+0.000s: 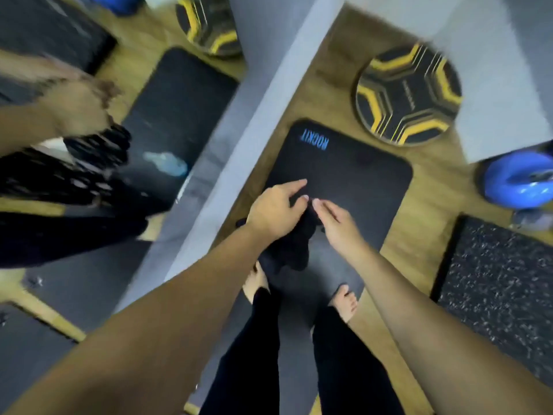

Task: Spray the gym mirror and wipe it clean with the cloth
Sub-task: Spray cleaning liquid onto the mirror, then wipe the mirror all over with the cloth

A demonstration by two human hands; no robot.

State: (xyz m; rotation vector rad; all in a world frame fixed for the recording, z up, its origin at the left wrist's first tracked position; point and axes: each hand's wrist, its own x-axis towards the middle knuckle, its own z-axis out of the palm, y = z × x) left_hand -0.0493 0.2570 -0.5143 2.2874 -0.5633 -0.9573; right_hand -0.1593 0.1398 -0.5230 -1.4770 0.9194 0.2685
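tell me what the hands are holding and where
A crumpled black cloth: the left hand grips its upper bunch, and the right hand fingers pinch its top edge.

Mirror (89, 145) left; mat (359, 175) on floor (feet on it), disc (408, 95) behind, kettlebell (520, 181) right.

You get one head view, looking steeply down past your hands (302, 214) to the mat (359, 175) underfoot (mirror (119, 130) close at your left).
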